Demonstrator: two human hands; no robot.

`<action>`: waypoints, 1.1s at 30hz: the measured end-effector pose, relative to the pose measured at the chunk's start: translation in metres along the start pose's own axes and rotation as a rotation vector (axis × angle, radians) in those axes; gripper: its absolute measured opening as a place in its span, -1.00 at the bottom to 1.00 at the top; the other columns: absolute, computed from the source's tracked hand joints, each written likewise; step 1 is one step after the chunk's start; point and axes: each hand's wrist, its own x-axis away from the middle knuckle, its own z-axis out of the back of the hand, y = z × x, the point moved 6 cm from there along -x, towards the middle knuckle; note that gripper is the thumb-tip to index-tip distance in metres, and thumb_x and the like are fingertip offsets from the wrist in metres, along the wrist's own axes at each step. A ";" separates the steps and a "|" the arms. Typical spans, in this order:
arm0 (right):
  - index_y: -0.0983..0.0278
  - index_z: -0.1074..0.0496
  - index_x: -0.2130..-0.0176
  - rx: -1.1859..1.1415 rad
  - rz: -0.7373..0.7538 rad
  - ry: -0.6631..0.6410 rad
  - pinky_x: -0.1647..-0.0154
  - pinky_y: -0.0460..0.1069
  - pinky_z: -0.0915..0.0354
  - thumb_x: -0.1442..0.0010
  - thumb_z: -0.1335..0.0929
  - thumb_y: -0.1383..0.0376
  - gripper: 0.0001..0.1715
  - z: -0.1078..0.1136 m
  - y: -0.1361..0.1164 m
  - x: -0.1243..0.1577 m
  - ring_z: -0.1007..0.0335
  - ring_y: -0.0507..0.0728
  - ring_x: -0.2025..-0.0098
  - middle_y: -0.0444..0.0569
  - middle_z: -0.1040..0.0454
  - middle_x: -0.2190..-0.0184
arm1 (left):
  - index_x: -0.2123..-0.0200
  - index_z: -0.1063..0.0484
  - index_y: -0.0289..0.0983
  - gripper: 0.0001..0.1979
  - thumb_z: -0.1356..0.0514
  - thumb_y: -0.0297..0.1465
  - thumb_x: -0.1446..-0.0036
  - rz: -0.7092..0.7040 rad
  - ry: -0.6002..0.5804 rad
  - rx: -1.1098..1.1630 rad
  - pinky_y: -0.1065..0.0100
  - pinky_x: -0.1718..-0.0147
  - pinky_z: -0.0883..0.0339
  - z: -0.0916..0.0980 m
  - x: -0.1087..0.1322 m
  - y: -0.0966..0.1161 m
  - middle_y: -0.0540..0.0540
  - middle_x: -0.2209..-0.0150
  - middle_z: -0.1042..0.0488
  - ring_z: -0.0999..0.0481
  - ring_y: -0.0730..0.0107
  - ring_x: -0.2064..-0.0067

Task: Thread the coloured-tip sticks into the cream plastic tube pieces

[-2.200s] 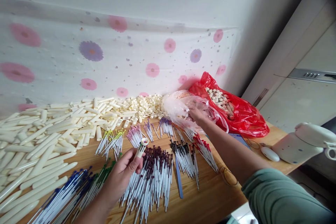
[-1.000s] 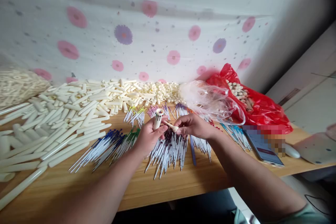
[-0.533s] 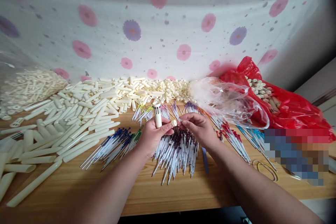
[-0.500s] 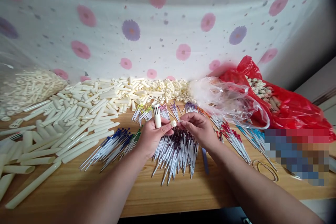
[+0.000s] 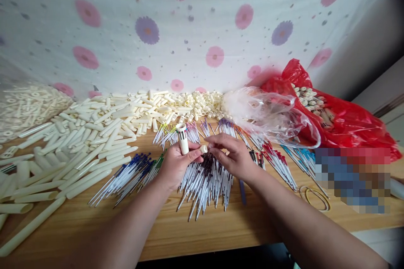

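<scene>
My left hand [image 5: 174, 166] is closed around a cream multicolour pen barrel [image 5: 184, 145], which stands nearly upright with coloured sliders showing in its slots. The same hand's thumb and finger also hold a small round cream plastic piece [image 5: 204, 149]. Facing that piece, my right hand [image 5: 232, 154] has its thumb and forefinger pinched close together; whatever is between them is too small to make out. Beneath both hands lies a fan of white pen refills with dark purple ends [image 5: 208, 183].
Blue-ended refills [image 5: 129, 174] lie left, red-ended ones [image 5: 277, 159] right. Cream pen tubes [image 5: 85, 159] cover the left side. Slotted barrel parts [image 5: 202, 105] are heaped behind. At right are a clear bag [image 5: 268, 113], a red bag [image 5: 353, 122] and rubber bands [image 5: 315, 199].
My right fingertips have shifted slightly at the small cream piece, and the barrel's open top now tilts more towards me. The view has moved a little.
</scene>
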 end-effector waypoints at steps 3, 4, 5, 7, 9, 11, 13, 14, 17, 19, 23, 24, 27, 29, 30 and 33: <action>0.24 -0.47 0.27 -0.031 0.002 0.078 0.29 -0.08 -0.38 -0.16 -0.33 0.41 -0.86 0.004 0.001 -0.001 -0.46 0.00 0.33 -0.07 -0.54 0.36 | 0.41 -0.44 -0.35 -0.78 -0.38 -0.41 0.16 -0.005 0.003 -0.010 0.47 0.49 -0.36 0.001 0.001 0.002 -0.01 0.50 -0.51 -0.49 0.52 0.53; 0.24 -0.48 0.30 -0.042 -0.009 0.098 0.31 -0.09 -0.39 -0.15 -0.35 0.39 -0.90 0.005 0.002 -0.001 -0.47 0.00 0.35 -0.07 -0.55 0.37 | 0.41 -0.44 -0.35 -0.77 -0.38 -0.41 0.16 -0.003 0.007 -0.008 0.47 0.49 -0.36 0.000 0.001 0.002 0.00 0.51 -0.51 -0.48 0.52 0.54; 0.24 -0.48 0.31 -0.049 -0.009 0.106 0.31 -0.08 -0.39 -0.14 -0.36 0.37 -0.93 0.005 0.002 -0.002 -0.47 0.00 0.35 -0.08 -0.55 0.39 | 0.41 -0.44 -0.35 -0.77 -0.38 -0.41 0.17 0.000 0.012 -0.004 0.47 0.49 -0.35 0.000 0.001 0.002 0.00 0.52 -0.51 -0.48 0.52 0.54; 0.23 -0.48 0.33 -0.058 0.026 0.089 0.29 -0.06 -0.39 -0.13 -0.38 0.33 -0.95 0.004 0.000 -0.003 -0.47 0.02 0.34 -0.07 -0.54 0.40 | 0.41 -0.43 -0.35 -0.76 -0.38 -0.40 0.17 0.006 0.019 0.004 0.47 0.50 -0.34 0.000 0.001 0.003 0.01 0.53 -0.50 -0.47 0.53 0.55; 0.21 -0.48 0.34 -0.046 0.055 0.062 0.25 -0.03 -0.38 -0.13 -0.38 0.30 -0.96 0.003 -0.001 -0.004 -0.45 0.04 0.32 -0.07 -0.53 0.40 | 0.42 -0.43 -0.35 -0.76 -0.38 -0.40 0.17 0.000 0.014 0.004 0.46 0.51 -0.33 -0.001 0.001 0.004 0.01 0.54 -0.50 -0.47 0.53 0.55; 0.19 -0.48 0.35 -0.018 0.044 0.044 0.26 -0.02 -0.36 -0.15 -0.37 0.27 -0.94 0.003 0.000 -0.004 -0.43 0.05 0.31 -0.06 -0.52 0.40 | 0.42 -0.43 -0.35 -0.78 -0.37 -0.41 0.16 -0.019 0.001 -0.007 0.46 0.50 -0.33 -0.002 0.001 0.005 0.01 0.55 -0.49 -0.46 0.53 0.55; 0.20 -0.47 0.34 0.036 0.032 0.003 0.28 -0.01 -0.33 -0.17 -0.35 0.23 -0.89 0.000 0.001 -0.004 -0.41 0.07 0.31 -0.03 -0.50 0.39 | 0.43 -0.45 -0.35 -0.79 -0.37 -0.41 0.16 -0.041 -0.002 -0.046 0.45 0.50 -0.34 -0.002 0.001 0.005 0.02 0.55 -0.48 -0.46 0.53 0.55; 0.22 -0.46 0.36 0.087 0.024 -0.022 0.31 -0.02 -0.31 -0.19 -0.33 0.21 -0.84 -0.001 0.002 -0.003 -0.39 0.07 0.33 -0.02 -0.48 0.41 | 0.44 -0.45 -0.35 -0.80 -0.38 -0.41 0.17 -0.051 0.006 -0.076 0.45 0.51 -0.34 -0.002 0.001 0.006 0.02 0.55 -0.48 -0.46 0.53 0.55; 0.28 -0.36 0.51 0.294 -0.052 -0.090 0.43 -0.05 -0.17 -0.26 -0.24 0.19 -0.64 -0.007 0.007 -0.001 -0.25 0.03 0.47 -0.05 -0.36 0.54 | 0.47 -0.46 -0.35 -0.79 -0.38 -0.40 0.19 -0.072 0.049 -0.174 0.43 0.51 -0.36 -0.002 0.001 0.006 0.01 0.53 -0.50 -0.46 0.52 0.55; 0.28 -0.29 0.57 0.344 -0.127 -0.123 0.47 -0.06 -0.09 -0.29 -0.18 0.19 -0.56 -0.009 0.011 0.000 -0.16 0.00 0.53 -0.09 -0.28 0.60 | 0.47 -0.46 -0.35 -0.79 -0.39 -0.39 0.20 -0.085 0.071 -0.204 0.43 0.51 -0.37 -0.003 0.002 0.007 0.01 0.53 -0.50 -0.47 0.51 0.56; 0.28 -0.34 0.38 0.182 -0.147 -0.121 0.42 -0.09 -0.16 -0.26 -0.23 0.16 -0.72 -0.011 0.011 0.000 -0.24 0.01 0.45 -0.08 -0.38 0.48 | 0.43 -0.47 -0.35 -0.80 -0.37 -0.38 0.15 -0.089 0.093 -0.226 0.45 0.51 -0.36 -0.001 0.002 0.009 0.02 0.54 -0.49 -0.47 0.52 0.55; 0.28 -0.33 0.36 0.160 -0.139 -0.105 0.41 -0.09 -0.17 -0.24 -0.25 0.17 -0.75 -0.010 0.011 0.000 -0.26 0.01 0.43 -0.07 -0.39 0.46 | 0.43 -0.47 -0.35 -0.80 -0.36 -0.38 0.14 -0.088 0.098 -0.232 0.46 0.51 -0.36 -0.001 0.002 0.009 0.02 0.55 -0.49 -0.47 0.53 0.55; 0.28 -0.30 0.47 0.223 -0.170 -0.079 0.47 -0.09 -0.13 -0.25 -0.23 0.19 -0.69 -0.009 0.014 0.001 -0.19 -0.01 0.51 -0.11 -0.33 0.55 | 0.43 -0.47 -0.35 -0.80 -0.36 -0.39 0.15 -0.086 0.101 -0.250 0.48 0.51 -0.35 0.000 0.001 0.009 0.02 0.55 -0.49 -0.46 0.53 0.55; 0.29 -0.31 0.48 0.252 -0.182 -0.107 0.47 -0.09 -0.12 -0.27 -0.20 0.18 -0.65 -0.011 0.016 0.002 -0.18 -0.01 0.52 -0.11 -0.31 0.56 | 0.43 -0.47 -0.35 -0.79 -0.37 -0.38 0.15 -0.082 0.103 -0.261 0.48 0.51 -0.35 0.001 0.001 0.009 0.01 0.54 -0.49 -0.46 0.53 0.55; 0.29 -0.33 0.44 0.240 -0.168 -0.125 0.45 -0.09 -0.14 -0.27 -0.21 0.18 -0.68 -0.012 0.015 0.002 -0.20 -0.01 0.49 -0.10 -0.33 0.53 | 0.42 -0.47 -0.35 -0.79 -0.37 -0.38 0.15 -0.082 0.104 -0.262 0.47 0.51 -0.35 0.001 0.000 0.009 0.00 0.53 -0.49 -0.46 0.52 0.54; 0.29 -0.36 0.32 0.195 -0.106 -0.140 0.36 -0.08 -0.21 -0.24 -0.24 0.20 -0.78 -0.012 0.011 0.001 -0.28 0.02 0.39 -0.04 -0.39 0.40 | 0.41 -0.48 -0.35 -0.78 -0.36 -0.36 0.14 -0.091 0.098 -0.270 0.45 0.49 -0.36 0.002 -0.001 0.009 -0.01 0.51 -0.50 -0.46 0.51 0.54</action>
